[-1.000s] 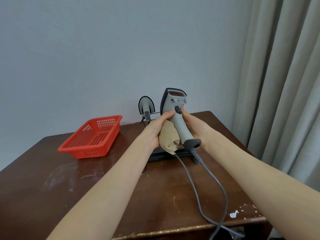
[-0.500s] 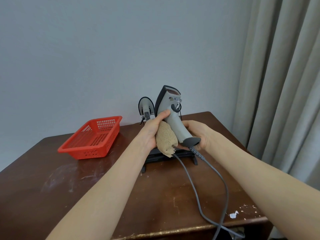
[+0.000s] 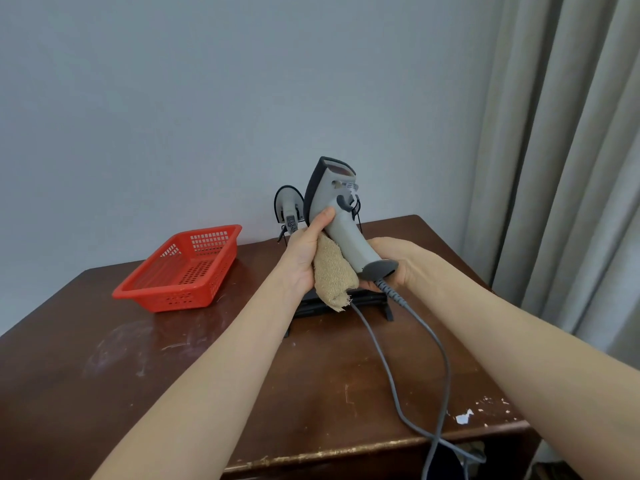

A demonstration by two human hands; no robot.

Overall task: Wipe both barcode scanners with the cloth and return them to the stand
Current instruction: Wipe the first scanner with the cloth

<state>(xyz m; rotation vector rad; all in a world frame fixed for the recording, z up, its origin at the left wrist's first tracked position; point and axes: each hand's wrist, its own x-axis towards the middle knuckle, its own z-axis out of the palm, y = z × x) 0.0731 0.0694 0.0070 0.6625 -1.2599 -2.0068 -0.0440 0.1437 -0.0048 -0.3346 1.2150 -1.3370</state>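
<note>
Matt grey plastic scanner (image 3: 341,216); coarse beige terry cloth (image 3: 334,275); glossy red perforated plastic basket (image 3: 183,270); scuffed dark varnished wood table (image 3: 173,368), front edge chipped; stand (image 3: 367,301) seemingly black plastic.

A dark brown wooden table (image 3: 173,393) carries everything, its top scratched and dull. Taking the middle of the top as the clock's centre, a red plastic basket (image 3: 173,300) with perforated walls sits at about 10 o'clock, near the far left edge. A black stand (image 3: 372,300) rests at about 1 o'clock, close to the far edge, well apart from the basket. A grey cable (image 3: 389,375) lies across the top and goes over the front edge at about 5 o'clock. Pale scuffs (image 3: 114,348) mark the wood at 9 o'clock, white chipped flecks (image 3: 464,417) show at 4 o'clock, and the front edge (image 3: 311,455) is worn to a light streak.
</note>
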